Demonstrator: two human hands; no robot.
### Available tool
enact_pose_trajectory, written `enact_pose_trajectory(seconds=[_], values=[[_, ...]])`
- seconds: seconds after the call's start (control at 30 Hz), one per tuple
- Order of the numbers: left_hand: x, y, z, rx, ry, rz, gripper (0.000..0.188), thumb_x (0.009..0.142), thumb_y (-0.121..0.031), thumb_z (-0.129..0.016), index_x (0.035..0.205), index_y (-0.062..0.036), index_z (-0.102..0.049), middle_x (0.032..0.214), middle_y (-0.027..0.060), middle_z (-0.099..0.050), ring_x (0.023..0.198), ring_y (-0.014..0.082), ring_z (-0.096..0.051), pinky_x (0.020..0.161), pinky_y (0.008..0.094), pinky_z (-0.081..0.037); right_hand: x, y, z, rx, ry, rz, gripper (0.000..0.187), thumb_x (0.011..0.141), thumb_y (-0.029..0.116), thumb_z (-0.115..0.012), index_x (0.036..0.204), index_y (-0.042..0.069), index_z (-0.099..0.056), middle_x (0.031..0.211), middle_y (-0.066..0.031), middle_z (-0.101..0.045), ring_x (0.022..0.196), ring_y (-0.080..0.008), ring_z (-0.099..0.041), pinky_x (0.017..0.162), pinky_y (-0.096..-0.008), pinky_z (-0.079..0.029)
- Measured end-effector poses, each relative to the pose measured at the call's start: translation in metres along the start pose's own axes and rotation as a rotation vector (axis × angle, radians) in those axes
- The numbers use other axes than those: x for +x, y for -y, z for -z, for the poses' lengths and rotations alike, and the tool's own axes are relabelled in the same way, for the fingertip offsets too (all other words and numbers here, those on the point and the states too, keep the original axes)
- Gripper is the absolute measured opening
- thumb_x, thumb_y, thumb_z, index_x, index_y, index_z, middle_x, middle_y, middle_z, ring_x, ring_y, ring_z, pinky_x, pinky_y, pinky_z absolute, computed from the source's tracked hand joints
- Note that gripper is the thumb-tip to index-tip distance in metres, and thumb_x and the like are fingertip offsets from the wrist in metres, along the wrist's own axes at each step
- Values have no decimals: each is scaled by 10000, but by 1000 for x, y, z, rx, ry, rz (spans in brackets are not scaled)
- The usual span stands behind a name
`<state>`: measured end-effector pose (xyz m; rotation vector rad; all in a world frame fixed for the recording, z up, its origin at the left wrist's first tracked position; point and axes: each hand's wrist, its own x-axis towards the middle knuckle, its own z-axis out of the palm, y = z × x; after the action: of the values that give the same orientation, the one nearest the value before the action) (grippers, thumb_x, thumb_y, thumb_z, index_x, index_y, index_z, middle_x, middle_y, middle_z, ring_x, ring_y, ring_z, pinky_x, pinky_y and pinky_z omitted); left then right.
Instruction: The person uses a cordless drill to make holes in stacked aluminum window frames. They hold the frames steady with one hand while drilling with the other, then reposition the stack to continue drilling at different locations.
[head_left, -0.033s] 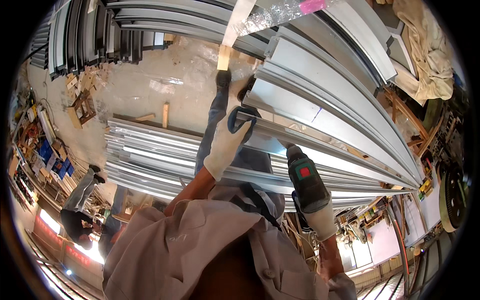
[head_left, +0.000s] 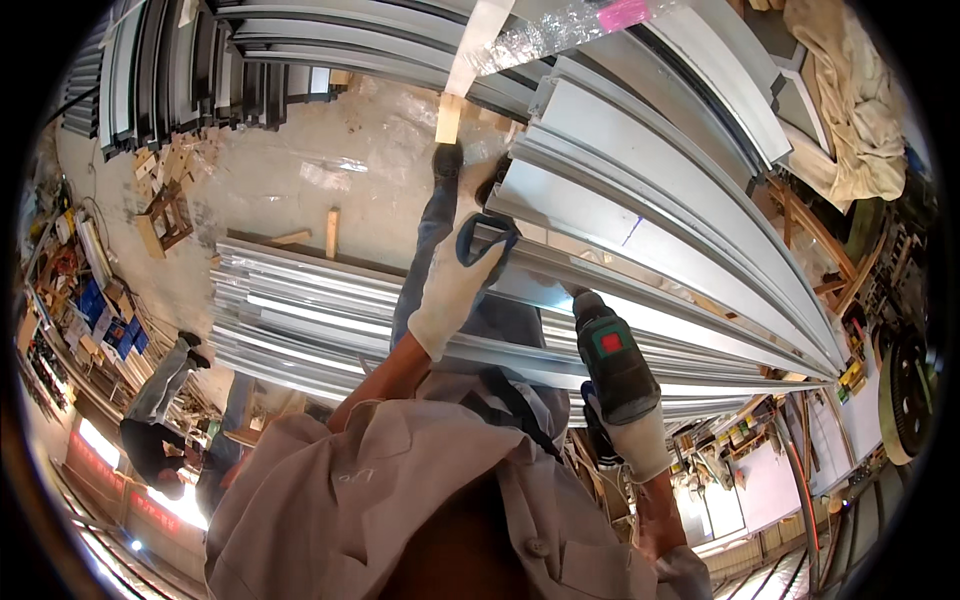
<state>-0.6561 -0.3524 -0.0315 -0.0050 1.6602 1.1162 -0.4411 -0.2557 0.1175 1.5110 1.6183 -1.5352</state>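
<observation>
My left hand (head_left: 448, 290), in a white glove with dark blue fingers, is closed around the near-left end of a long silver-grey metal profile (head_left: 590, 272). Thumb and fingers curl over its end. In my right hand (head_left: 642, 445), also gloved, is a dark green and black cordless drill (head_left: 617, 370) with a red patch on its back. The drill's nose points forward at the side of the profile, where a bluish light shines on the metal. Whether its bit touches the metal is hidden.
More wide metal profiles (head_left: 585, 195) lie beyond the held one, fanning right. A stack of silver profiles (head_left: 300, 300) lies at left. Wooden blocks (head_left: 332, 233) rest on the floor. Dark profiles (head_left: 340, 30) are piled at the back. Another person (head_left: 155, 430) is at far left.
</observation>
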Motion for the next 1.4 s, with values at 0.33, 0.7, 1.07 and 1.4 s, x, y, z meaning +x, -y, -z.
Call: enact_pose_trajectory(seconds=[0.33, 0.7, 1.07, 1.4], values=[[0, 9, -4, 40, -49, -29, 236, 905, -169, -683, 1073, -4, -667, 750, 18, -611, 656, 63, -554, 574, 239, -449, -17, 13, 4, -117, 27, -23, 254, 834, 102, -705, 1079, 42, -673, 1017, -161, -687, 914, -341, -646, 808, -409, -505], [13, 33, -1, -30, -61, 48, 252, 924, -182, -678, 1101, -3, -674, 905, 9, -628, 756, 61, -559, 649, 205, -474, -62, 0, -3, -174, -54, 50, 286, 815, 128, -705, 1090, 60, -670, 1036, -126, -685, 956, -339, -634, 855, -443, -488], [7, 17, -1, -36, -31, -13, 305, 910, -241, -687, 1064, 22, -664, 856, 13, -628, 753, 66, -544, 651, 226, -457, -44, -9, -7, 13, -101, 157, 440, 755, 180, -781, 1129, 21, -612, 860, -157, -690, 775, -358, -674, 686, -390, -527], [7, 18, -1, -72, -14, -6, 261, 910, -240, -693, 1011, 0, -682, 849, 1, -613, 733, 58, -515, 641, 218, -441, -44, -6, -7, -37, -115, 173, 189, 832, 116, -686, 1005, 40, -679, 868, -140, -688, 771, -334, -654, 696, -400, -512]])
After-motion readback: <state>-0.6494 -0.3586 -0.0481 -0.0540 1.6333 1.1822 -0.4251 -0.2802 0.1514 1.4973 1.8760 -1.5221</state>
